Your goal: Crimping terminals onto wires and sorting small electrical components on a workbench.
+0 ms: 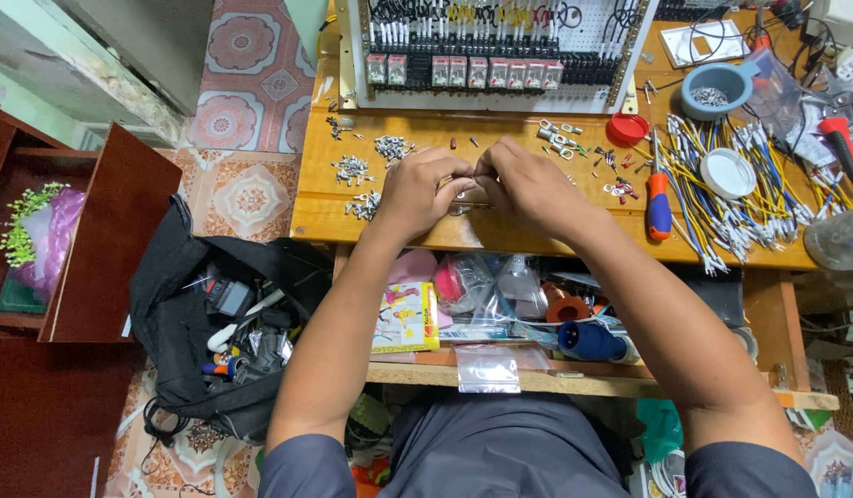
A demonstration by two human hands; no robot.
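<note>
Wooden desk (pixel 500 235) lies before us; our left hand (pixel 420 189) and right hand (pixel 528 184) meet at its middle, fingertips pinched together on a small metal part (pixel 470 195). Loose terminals (pixel 352 171) sit at nine o'clock.

Small part pinched between left hand (pixel 424 189) and right hand (pixel 526 187) mostly hidden by fingers, kind can't be told; control panel (pixel 500 55) cut off at top edge.

An electrical workshop, clearly: a wooden workbench (pixel 555 235) strewn with small metal terminals (pixel 352 171), bundles of cut wires (pixel 721 198), a screwdriver (pixel 660 205), a white panel of relays and wiring (pixel 495 55) at the back, a black tool bag (pixel 223 323) open on the tiled floor
</note>
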